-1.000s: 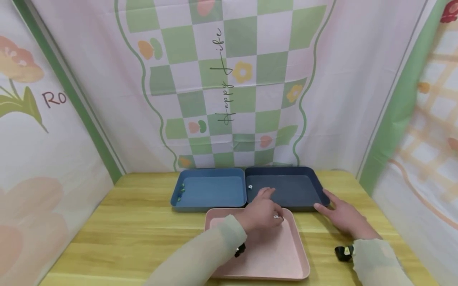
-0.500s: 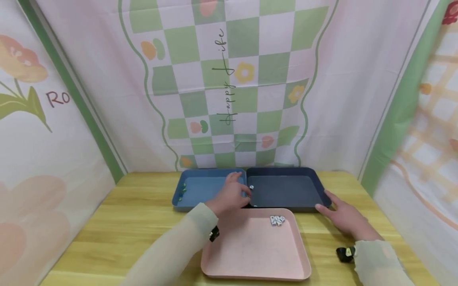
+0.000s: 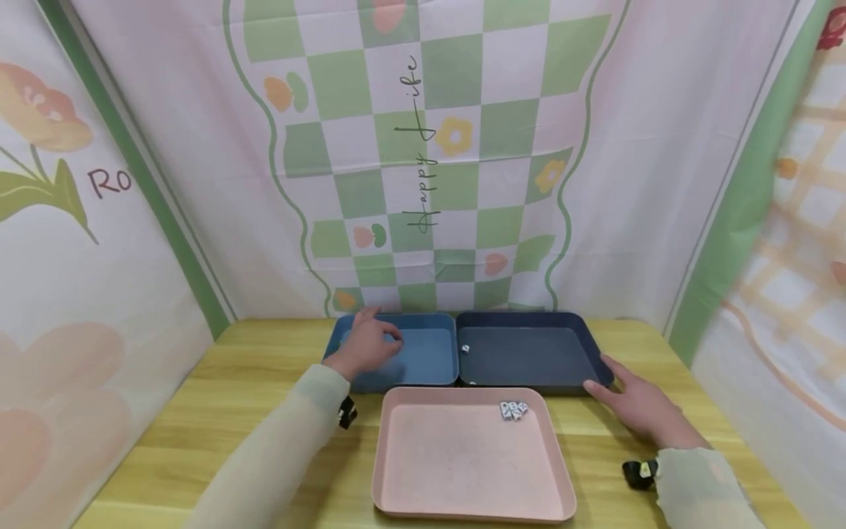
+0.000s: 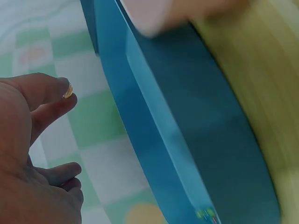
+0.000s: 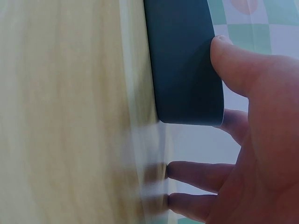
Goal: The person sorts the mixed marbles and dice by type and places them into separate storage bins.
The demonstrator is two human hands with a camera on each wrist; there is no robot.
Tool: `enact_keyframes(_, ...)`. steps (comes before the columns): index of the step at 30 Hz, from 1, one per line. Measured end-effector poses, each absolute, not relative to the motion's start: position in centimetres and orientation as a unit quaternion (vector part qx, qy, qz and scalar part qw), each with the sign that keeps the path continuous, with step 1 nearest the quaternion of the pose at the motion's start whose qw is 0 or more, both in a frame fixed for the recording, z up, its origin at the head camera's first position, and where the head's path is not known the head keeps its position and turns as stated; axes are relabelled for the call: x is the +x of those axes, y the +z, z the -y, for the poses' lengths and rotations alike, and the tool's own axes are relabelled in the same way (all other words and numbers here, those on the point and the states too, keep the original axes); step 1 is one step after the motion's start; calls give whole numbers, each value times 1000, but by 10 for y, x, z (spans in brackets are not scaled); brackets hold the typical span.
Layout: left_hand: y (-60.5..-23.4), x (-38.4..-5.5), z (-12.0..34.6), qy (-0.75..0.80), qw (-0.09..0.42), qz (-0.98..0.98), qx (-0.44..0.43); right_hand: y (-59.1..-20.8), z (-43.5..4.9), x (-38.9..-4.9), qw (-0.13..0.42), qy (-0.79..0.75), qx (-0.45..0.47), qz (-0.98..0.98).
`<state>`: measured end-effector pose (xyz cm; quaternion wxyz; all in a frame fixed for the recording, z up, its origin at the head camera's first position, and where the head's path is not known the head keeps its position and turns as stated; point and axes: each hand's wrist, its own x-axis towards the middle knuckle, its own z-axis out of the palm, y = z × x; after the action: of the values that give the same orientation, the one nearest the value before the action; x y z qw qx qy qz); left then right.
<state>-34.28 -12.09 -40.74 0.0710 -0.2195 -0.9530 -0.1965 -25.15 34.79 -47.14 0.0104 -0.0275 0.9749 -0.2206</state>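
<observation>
My left hand (image 3: 367, 345) is above the left part of the blue tray (image 3: 423, 367). Thumb and forefinger pinch a small pale-and-gold piece (image 4: 68, 90), seen in the left wrist view; its kind I cannot tell. The other fingers are spread. Several small green pieces (image 4: 204, 214) lie at one end of the blue tray, mostly hidden by the hand in the head view. My right hand (image 3: 644, 408) rests at the near right corner of the dark navy tray (image 3: 522, 353), thumb (image 5: 229, 60) on its front rim, fingers fairly straight along its side.
A pink tray (image 3: 472, 463) lies in front, with several white dice (image 3: 512, 410) grouped near its far right corner. One white die (image 3: 465, 349) sits at the left of the navy tray. A patterned curtain (image 3: 429, 184) hangs behind the wooden table (image 3: 264, 375).
My left hand has moved leftward from the pink tray, past the navy tray's left edge, to the blue tray, uncovering the white dice. My right hand stays at the navy tray's corner.
</observation>
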Motion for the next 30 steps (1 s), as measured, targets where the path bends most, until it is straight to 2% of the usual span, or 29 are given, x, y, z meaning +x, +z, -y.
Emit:
enact_keyframes(11,-417,-356,172,-170,94,962,-194,-473,-348,-252,8,-222,-26,-975)
enact_keyframes(30,-416,-350,194,-206,90,970,-92,-475,-350,-253,7,-218,-25,-976)
